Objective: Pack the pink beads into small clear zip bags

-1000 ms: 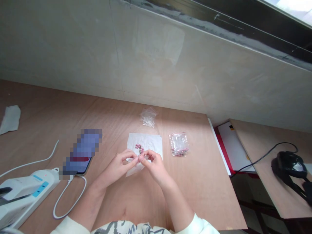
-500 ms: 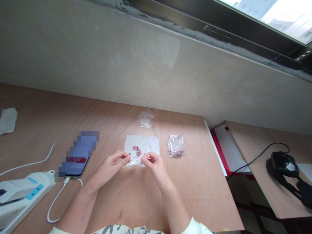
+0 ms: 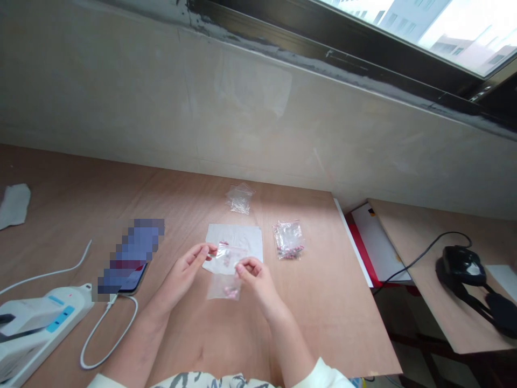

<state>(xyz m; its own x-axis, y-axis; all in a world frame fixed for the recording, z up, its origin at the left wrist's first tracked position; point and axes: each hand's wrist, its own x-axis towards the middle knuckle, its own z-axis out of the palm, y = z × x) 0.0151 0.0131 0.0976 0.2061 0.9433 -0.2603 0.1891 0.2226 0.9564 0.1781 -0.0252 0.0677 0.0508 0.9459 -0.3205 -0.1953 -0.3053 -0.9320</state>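
A small clear zip bag point(image 3: 220, 285) hangs upright between my hands, with pink beads point(image 3: 231, 292) in its bottom corner. My left hand point(image 3: 193, 267) pinches its upper left corner. My right hand point(image 3: 256, 277) pinches its right edge near the top. Behind the bag lies a white sheet of paper or tissue point(image 3: 250, 234). More pink beads on that sheet show faintly through the plastic. To the right sit clear bags point(image 3: 287, 234) with pink beads at their lower end. Further back rests a pile of clear bags point(image 3: 240, 200).
On the left are a phone point(image 3: 135, 277) with a white charging cable point(image 3: 83, 345) and a white power strip point(image 3: 52, 326). A white cloth or tissue point(image 3: 15, 205) lies far left. A lower table on the right holds a black headset-like device point(image 3: 464, 267). The wall point(image 3: 161, 108) borders the table's back.
The bag has been raised and tilted from lying on the white sheet to hanging upright, with its beads now at the bottom. My left hand has moved up slightly.
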